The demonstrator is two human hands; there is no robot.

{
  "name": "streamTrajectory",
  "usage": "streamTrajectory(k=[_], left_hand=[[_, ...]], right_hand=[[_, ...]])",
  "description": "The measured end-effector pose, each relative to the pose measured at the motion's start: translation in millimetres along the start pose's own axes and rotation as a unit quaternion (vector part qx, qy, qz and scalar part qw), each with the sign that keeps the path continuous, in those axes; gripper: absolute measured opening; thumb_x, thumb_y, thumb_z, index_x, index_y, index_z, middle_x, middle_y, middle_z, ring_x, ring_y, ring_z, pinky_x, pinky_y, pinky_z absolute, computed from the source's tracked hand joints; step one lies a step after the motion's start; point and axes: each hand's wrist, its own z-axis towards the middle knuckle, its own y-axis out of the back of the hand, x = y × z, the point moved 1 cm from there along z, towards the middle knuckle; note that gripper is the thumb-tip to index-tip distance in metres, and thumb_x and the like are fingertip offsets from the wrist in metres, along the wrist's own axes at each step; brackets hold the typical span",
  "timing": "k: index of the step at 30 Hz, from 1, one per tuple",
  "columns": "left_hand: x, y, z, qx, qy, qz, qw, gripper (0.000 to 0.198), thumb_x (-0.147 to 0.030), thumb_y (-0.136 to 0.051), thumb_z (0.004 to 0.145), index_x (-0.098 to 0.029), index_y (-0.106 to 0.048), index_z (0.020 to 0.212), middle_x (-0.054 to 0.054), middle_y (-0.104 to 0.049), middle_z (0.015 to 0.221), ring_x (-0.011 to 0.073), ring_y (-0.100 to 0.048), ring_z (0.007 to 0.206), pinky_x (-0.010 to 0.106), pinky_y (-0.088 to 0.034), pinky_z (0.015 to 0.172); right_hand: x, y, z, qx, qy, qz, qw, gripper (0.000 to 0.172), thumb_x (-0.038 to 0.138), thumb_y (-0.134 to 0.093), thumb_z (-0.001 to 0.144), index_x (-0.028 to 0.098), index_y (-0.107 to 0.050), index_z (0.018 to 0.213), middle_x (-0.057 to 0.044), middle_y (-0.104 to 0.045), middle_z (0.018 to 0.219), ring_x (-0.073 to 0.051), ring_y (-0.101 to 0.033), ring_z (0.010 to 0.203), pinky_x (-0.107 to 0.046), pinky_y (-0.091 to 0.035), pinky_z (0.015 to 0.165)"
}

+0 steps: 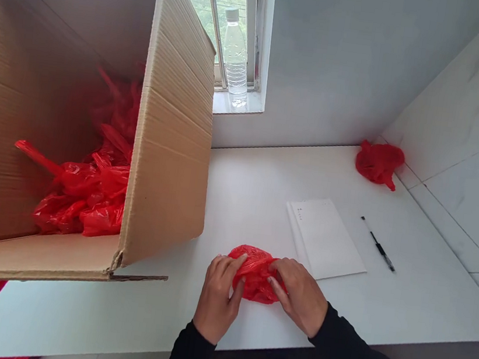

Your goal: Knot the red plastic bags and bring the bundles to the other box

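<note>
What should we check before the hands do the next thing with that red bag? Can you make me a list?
1. Grip: the left hand and the right hand both pinch the crumpled red plastic bag: ok.
2. Bag rests on the white table: ok.
3. Bag clear of the white sheet of paper: cannot tell, the right hand hides the gap.
4. The thin black pen lies away from both hands: ok.
5. The open brown cardboard box has room beside its heap of red plastic bags: ok.
</note>
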Motion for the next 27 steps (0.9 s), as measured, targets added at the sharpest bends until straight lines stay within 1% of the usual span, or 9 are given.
streamTrajectory(k=[3,5,8,11,15,18,23,25,27], left_hand=[[7.6,2.0,-0.2,-0.028,0.002,0.029,0.999,0.033,-0.022,-0.048,0.098,-0.028,-0.062,0.127,0.004,-0.065,0.096,0.0208,-0.059,0.091,0.040,-0.051,0.087],[13.8,8.9,-1.7,-0.066,0.021,0.046,0.997,0.030,-0.021,-0.044,0.100,-0.023,-0.059,0.125,0.005,-0.060,0.093,0.0207,-0.057,0.084,0.036,-0.051,0.073],[15.1,16.2,2.5,-0.072,0.016,0.059,0.996,0.027,-0.021,-0.047,0.099,-0.023,-0.061,0.122,0.008,-0.061,0.104,0.0232,-0.056,0.099,0.041,-0.049,0.086],[4.8,9.6,16.7,-0.003,-0.028,0.048,0.998,0.035,-0.019,-0.054,0.095,-0.028,-0.062,0.128,0.007,-0.060,0.127,0.0249,-0.050,0.122,0.044,-0.043,0.104],[-7.9,-10.6,31.7,0.090,-0.047,0.023,0.995,0.025,-0.012,-0.056,0.089,-0.026,-0.070,0.104,0.003,-0.069,0.098,0.0230,-0.059,0.098,0.037,-0.052,0.084],[-5.1,-18.5,28.1,0.088,-0.018,0.011,0.996,0.014,-0.020,-0.053,0.093,-0.022,-0.067,0.092,0.004,-0.067,0.086,0.0221,-0.059,0.082,0.036,-0.051,0.071],[8.2,-16.2,10.7,0.048,0.041,-0.009,0.998,0.020,-0.031,-0.047,0.099,-0.021,-0.063,0.093,0.007,-0.067,0.090,0.0233,-0.060,0.082,0.037,-0.052,0.069],[7.5,-14.1,7.7,0.048,0.049,-0.023,0.997,0.021,-0.031,-0.045,0.100,-0.021,-0.063,0.103,0.008,-0.067,0.099,0.0234,-0.061,0.088,0.038,-0.054,0.073],[1.7,-12.7,8.0,0.059,0.035,-0.040,0.997,0.026,-0.030,-0.050,0.098,-0.024,-0.059,0.123,0.009,-0.064,0.120,0.0244,-0.060,0.108,0.041,-0.053,0.088]], right_hand=[[-11.4,12.1,0.0,-0.018,-0.012,-0.001,1.000,0.010,0.017,-0.044,0.096,0.023,-0.052,0.097,-0.003,-0.064,0.088,-0.022,-0.059,0.080,-0.044,-0.053,0.073],[-21.4,22.7,-1.7,-0.039,-0.032,-0.006,0.999,0.010,0.019,-0.044,0.097,0.022,-0.052,0.101,-0.004,-0.064,0.090,-0.023,-0.059,0.082,-0.045,-0.052,0.075],[-27.2,33.1,-2.1,-0.049,-0.028,-0.011,0.998,0.016,0.020,-0.042,0.098,0.024,-0.055,0.107,-0.006,-0.062,0.099,-0.024,-0.059,0.091,-0.046,-0.052,0.082],[-19.7,33.6,2.4,-0.049,0.014,-0.006,0.999,0.021,0.019,-0.041,0.099,0.026,-0.057,0.111,-0.007,-0.060,0.105,-0.023,-0.058,0.095,-0.044,-0.051,0.084],[-13.7,27.3,7.1,-0.047,0.034,-0.010,0.998,0.022,0.020,-0.043,0.100,0.026,-0.054,0.118,-0.006,-0.063,0.109,-0.023,-0.060,0.099,-0.046,-0.049,0.089],[-22.3,27.0,4.6,-0.045,0.032,-0.016,0.998,0.028,0.019,-0.046,0.098,0.023,-0.049,0.126,-0.008,-0.066,0.112,-0.025,-0.060,0.105,-0.052,-0.044,0.099],[-31.8,34.5,-2.2,-0.047,0.012,-0.006,0.999,0.023,0.019,-0.046,0.099,0.023,-0.051,0.121,-0.003,-0.067,0.097,-0.021,-0.062,0.094,-0.052,-0.042,0.100],[-26.3,35.4,-2.0,-0.057,0.013,-0.005,0.998,0.019,0.019,-0.047,0.098,0.023,-0.054,0.116,-0.003,-0.066,0.095,-0.020,-0.061,0.091,-0.052,-0.042,0.100],[-16.5,34.2,-0.5,-0.067,0.021,0.000,0.998,0.016,0.018,-0.047,0.098,0.023,-0.057,0.110,-0.002,-0.064,0.093,-0.020,-0.058,0.090,-0.050,-0.043,0.098]])
